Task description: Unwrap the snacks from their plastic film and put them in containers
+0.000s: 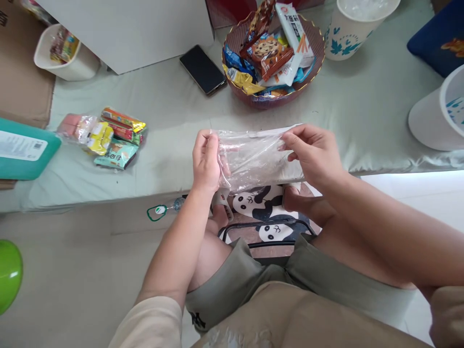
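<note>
A clear plastic bag (pixel 253 162) is stretched between my two hands, just above the front edge of the table. My left hand (pixel 207 159) grips its left side, thumb on top, with some fingers showing through the film. At the bag's upper right, my right hand (pixel 313 150) pinches the film between thumb and fingers. Beyond the hands stands a ribbed bowl (pixel 242 99) with a gold rim, heaped with wrapped snacks (pixel 266 53). To the left on the cloth lies a small filled clear packet of wrapped treats (pixel 105 137).
A black phone (pixel 203 70) lies left of the bowl. Paper cups (pixel 348 41) and a white tub (pixel 431 116) stand at the right. A white box (pixel 145 29), a small bin (pixel 81 63) and a teal package (pixel 25 150) occupy the left. A green stool (pixel 9 275) is on the floor.
</note>
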{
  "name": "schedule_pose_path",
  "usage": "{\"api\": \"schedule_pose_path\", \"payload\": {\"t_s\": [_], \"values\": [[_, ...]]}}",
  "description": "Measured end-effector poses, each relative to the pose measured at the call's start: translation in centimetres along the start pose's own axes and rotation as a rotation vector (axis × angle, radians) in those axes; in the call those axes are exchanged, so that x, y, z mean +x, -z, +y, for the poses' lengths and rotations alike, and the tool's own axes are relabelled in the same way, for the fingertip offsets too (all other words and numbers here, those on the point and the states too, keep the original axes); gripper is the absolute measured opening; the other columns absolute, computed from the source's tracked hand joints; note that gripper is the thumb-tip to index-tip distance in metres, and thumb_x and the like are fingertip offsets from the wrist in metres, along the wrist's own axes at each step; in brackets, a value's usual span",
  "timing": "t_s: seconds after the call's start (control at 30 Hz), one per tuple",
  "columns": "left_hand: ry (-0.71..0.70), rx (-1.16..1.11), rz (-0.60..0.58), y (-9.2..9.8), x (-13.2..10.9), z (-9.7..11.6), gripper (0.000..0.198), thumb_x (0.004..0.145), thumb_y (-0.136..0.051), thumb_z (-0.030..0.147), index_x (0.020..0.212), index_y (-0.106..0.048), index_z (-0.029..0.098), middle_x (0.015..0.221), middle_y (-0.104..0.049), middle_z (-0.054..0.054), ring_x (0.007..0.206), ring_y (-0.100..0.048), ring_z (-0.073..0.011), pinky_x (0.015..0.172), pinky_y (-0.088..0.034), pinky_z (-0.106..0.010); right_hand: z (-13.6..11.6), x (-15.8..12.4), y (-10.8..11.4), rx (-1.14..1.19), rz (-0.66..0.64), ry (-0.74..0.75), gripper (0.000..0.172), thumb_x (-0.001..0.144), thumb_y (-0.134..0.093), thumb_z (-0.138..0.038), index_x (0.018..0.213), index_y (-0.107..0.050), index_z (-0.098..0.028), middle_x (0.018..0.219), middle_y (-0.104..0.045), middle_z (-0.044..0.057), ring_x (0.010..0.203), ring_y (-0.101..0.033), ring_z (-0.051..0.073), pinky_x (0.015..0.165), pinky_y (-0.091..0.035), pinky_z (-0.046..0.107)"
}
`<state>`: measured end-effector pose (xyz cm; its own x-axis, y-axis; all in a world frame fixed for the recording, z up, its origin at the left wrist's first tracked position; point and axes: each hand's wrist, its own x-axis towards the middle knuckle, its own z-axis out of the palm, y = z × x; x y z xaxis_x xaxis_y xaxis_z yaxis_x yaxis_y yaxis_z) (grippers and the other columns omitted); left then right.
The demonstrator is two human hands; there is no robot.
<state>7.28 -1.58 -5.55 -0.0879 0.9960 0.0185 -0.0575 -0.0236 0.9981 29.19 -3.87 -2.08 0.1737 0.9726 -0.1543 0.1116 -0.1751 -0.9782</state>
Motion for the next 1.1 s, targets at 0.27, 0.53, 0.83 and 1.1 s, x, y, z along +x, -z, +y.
{"api": "schedule_pose_path", "payload": {"t_s": [0.27, 0.53, 0.83, 1.1], "values": [[-0.060, 0.008, 0.098, 0.4, 0.3, -0.1, 0.053, 0.091, -0.059, 0.077, 0.095, -0.049, 0.025, 0.064, -0.040, 0.008, 0.043, -0.046, -0.0059, 0.039, -0.025, -0.018, -0.4, 0.5, 0.7, 0.036, 0.043, -0.021, 0.019, 0.084, -0.073, -0.034, 0.078, -0.057, -0.025, 0.073, -0.060, 0.000, 0.061, -0.057, 0.011, 0.049, -0.042, 0.026], [-0.029, -0.014, 0.047, -0.2, -0.2, 0.3, 0.056, 0.087, -0.059, 0.079, 0.097, -0.047, 0.026, 0.076, -0.062, 0.001, 0.062, -0.067, -0.0137, 0.041, -0.029, -0.019, -0.3, 0.0, 0.1, 0.068, -0.235, -0.123, 0.036, 0.078, -0.083, -0.040, 0.096, -0.058, -0.023, 0.082, -0.066, 0.001, 0.076, -0.069, 0.015, 0.057, -0.050, 0.026], [-0.048, 0.001, 0.001, 0.0, -0.1, 0.1, 0.054, 0.088, -0.057, 0.079, 0.101, -0.048, 0.028, 0.062, -0.054, 0.005, 0.054, -0.064, -0.0137, 0.040, -0.026, -0.020, 0.6, 0.6, 0.3, 0.327, -0.194, -0.184, 0.039, 0.074, -0.084, -0.045, 0.083, -0.052, -0.025, 0.072, -0.055, -0.004, 0.072, -0.063, 0.011, 0.065, -0.052, 0.025], [-0.092, 0.050, 0.082, -0.3, -0.3, -0.1, 0.051, 0.093, -0.055, 0.077, 0.103, -0.049, 0.027, 0.072, -0.058, 0.004, 0.051, -0.059, -0.0094, 0.040, -0.027, -0.021, 0.3, 0.5, -0.1, 0.340, -0.100, -0.148, 0.032, 0.081, -0.077, -0.041, 0.086, -0.049, -0.027, 0.076, -0.055, -0.005, 0.070, -0.062, 0.010, 0.070, -0.054, 0.027]]}}
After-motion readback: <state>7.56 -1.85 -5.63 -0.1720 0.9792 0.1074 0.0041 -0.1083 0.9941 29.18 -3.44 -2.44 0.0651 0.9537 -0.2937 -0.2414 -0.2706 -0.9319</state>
